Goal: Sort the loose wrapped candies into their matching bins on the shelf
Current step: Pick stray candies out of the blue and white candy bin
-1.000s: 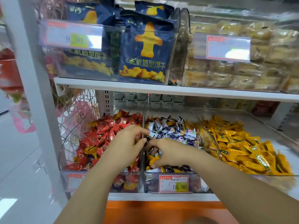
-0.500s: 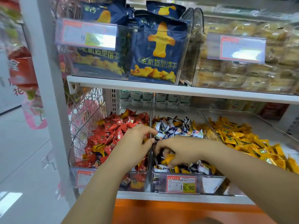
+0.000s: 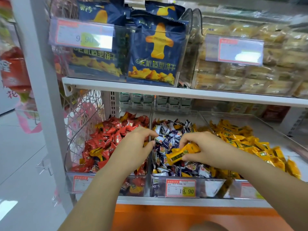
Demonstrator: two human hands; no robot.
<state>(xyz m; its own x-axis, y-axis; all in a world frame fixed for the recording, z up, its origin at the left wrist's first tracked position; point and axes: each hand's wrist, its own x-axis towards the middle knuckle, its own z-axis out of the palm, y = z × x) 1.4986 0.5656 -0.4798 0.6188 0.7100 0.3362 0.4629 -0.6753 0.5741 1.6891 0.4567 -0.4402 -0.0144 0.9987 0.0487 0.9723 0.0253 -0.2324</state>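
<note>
Our right hand [image 3: 208,149] pinches yellow candies [image 3: 182,153] above the middle bin [image 3: 214,187]; our left hand [image 3: 133,147] hovers loosely curled, empty.

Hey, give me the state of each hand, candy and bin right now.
left hand, fingers curled at the bin divider, grip unclear
right hand, pinches yellow candy
yellow candy, held above middle bin
red bin, some yellow strays inside
middle bin, yellow strays along front
yellow bin, only yellow visible

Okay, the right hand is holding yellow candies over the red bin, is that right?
Not quite. In the head view, the right hand holds the yellow candies over the middle bin of blue-and-white candies, not the red one.
</note>
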